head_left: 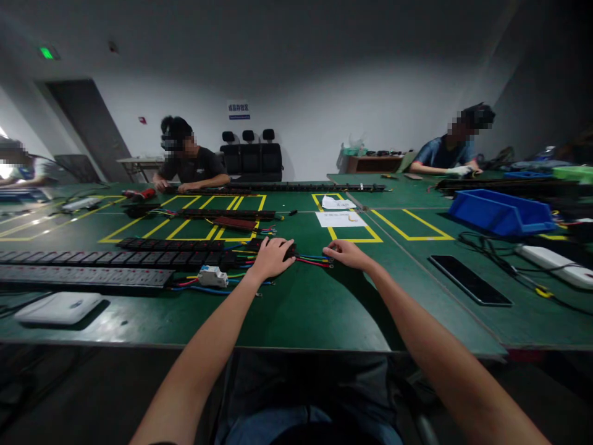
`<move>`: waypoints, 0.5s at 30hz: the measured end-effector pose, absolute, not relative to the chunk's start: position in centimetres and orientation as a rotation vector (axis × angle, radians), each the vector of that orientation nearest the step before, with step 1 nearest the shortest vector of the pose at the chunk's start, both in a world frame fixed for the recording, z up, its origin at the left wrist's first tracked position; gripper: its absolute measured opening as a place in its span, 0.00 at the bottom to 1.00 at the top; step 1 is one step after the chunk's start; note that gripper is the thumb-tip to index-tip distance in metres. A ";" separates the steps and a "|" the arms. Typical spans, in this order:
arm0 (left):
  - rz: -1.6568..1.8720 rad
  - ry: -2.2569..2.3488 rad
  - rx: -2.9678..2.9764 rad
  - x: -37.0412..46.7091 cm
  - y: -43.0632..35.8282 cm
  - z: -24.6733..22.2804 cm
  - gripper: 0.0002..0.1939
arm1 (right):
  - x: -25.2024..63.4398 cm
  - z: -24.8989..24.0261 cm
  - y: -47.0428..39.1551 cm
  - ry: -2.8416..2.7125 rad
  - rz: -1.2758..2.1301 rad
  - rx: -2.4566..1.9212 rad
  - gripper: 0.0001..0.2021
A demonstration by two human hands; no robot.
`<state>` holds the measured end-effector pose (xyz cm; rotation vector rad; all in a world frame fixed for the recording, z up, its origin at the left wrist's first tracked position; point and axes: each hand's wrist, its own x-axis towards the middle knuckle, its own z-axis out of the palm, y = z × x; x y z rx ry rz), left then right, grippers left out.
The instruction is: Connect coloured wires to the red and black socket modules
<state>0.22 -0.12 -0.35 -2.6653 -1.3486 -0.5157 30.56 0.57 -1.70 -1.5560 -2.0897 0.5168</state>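
My left hand [273,256] lies over the right end of a black strip [185,245], its fingers bent around the end piece. Red, blue and other coloured wires [310,259] with metal ring ends come out to the right of that hand. My right hand [346,253] has its thumb and forefinger pinched together at the wire tips; which wire is between them is too small to tell. Nearer to me, a long grey strip [92,276] with sockets lies beside a white breaker [214,276] on coloured wires.
A white box [60,307] stands at the near left. On the right are a phone [469,280], a blue bin [500,212], a white power strip [556,264] and black cables. Papers [340,219] lie beyond my hands. People work across the table.
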 end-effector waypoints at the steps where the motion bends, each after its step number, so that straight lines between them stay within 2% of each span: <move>1: -0.511 -1.348 -2.666 0.2 -0.2 -0.4 0.28 | 30.4 -1.8 0.5 -2.103 0.517 -1.579 0.23; 15: -0.509 -1.331 -2.647 0.3 -0.2 -0.7 0.28 | 29.7 -1.9 0.0 -2.221 0.448 -1.671 0.18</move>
